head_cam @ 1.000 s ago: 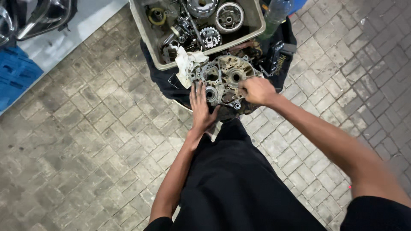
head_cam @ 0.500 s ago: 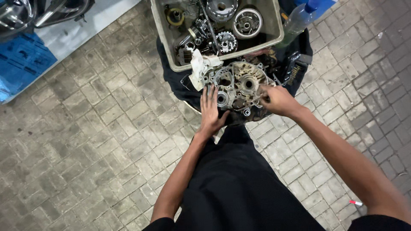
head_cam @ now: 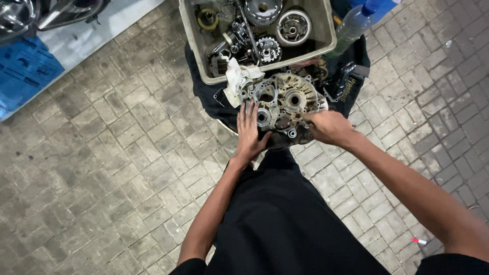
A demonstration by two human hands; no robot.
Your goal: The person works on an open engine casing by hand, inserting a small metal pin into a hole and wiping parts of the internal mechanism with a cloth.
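A grimy metal engine case half (head_cam: 283, 104) with round bearing bores lies on a dark cloth (head_cam: 209, 97) on the paving, in front of my knees. My left hand (head_cam: 249, 133) rests flat on its left near edge, fingers spread. The case's right near edge is gripped by my right hand (head_cam: 328, 127), fingers curled over the rim. A white rag (head_cam: 237, 79) lies against the case's far left corner.
A beige plastic tub (head_cam: 196, 40) behind the case holds several gears, clutch parts and a rod. A clear plastic bottle with a blue cap (head_cam: 356, 23) lies at its right. Blue sheet (head_cam: 23, 71) and chrome motorcycle parts (head_cam: 15, 15) sit at far left.
Both hands stay on the case; the right hand has shifted slightly along its right near edge. The camera view has drifted a little.
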